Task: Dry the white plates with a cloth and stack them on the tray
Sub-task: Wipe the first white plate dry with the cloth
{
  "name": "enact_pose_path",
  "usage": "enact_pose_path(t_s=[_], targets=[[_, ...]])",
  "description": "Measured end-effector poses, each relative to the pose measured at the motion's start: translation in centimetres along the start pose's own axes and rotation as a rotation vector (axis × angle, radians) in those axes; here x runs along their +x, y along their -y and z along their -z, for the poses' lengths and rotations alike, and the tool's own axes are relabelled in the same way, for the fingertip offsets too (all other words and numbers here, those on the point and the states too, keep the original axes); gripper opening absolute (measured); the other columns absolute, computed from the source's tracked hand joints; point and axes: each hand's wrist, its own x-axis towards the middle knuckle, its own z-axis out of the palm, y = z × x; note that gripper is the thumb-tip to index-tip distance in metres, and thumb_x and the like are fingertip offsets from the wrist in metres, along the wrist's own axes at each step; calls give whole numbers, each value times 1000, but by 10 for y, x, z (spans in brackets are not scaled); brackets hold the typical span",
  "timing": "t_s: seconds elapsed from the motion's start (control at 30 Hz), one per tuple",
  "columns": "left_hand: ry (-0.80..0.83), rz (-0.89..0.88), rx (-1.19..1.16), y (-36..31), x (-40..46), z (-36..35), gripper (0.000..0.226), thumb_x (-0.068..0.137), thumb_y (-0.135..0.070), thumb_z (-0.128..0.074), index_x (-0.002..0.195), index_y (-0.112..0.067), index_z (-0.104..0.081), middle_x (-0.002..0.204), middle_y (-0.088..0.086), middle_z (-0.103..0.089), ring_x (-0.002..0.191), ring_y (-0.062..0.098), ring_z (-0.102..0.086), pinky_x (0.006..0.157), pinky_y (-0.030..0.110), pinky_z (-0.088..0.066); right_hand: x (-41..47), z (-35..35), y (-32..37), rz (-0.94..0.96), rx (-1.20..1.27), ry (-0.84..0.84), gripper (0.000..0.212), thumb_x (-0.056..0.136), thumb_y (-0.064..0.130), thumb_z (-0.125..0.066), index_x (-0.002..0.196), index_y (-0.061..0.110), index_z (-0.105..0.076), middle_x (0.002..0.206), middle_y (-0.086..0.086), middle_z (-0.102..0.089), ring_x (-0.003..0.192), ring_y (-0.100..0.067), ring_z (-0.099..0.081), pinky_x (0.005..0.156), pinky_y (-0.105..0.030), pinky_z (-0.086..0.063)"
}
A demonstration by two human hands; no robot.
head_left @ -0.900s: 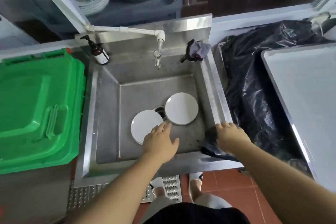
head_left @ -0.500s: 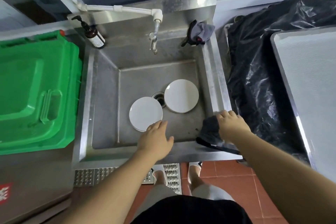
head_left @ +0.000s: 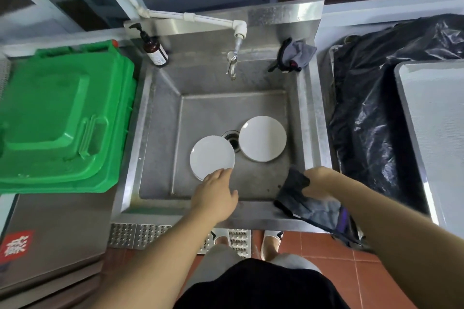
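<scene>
Plates lie flat on the floor of the steel sink (head_left: 160, 118), two of them, white, either side of the drain (head_left: 232, 139). Left of the sink sits a green bin lid (head_left: 57, 118), and a brown soap bottle (head_left: 154, 49) stands at the sink's back left corner. The left plate (head_left: 211, 155) is nearest the left hand (head_left: 216, 195), whose fingers are straight and loosely spread, their tips over the plate's near rim; whether they touch it cannot be told. The right plate (head_left: 262, 138) lies apart from both hands. The right hand (head_left: 317, 180) grips a dark cloth (head_left: 301, 198) at the sink's front right corner. Further right come a black plastic bag (head_left: 371, 113) and the pale tray (head_left: 437, 128).
</scene>
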Motion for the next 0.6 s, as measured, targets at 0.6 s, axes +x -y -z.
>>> enact_pose_path(t_s=[0.6], targets=[[92,-6,-58,126,44,29,51,98,-34,-49,147,-22,-41,142,5,-56,129,32,-53,101,44,-50,5,24,122,-93,1392,-132,24,99,14,-60,123,18,-60,118,-16,-72,110,-38,-67,106,-55,-52]])
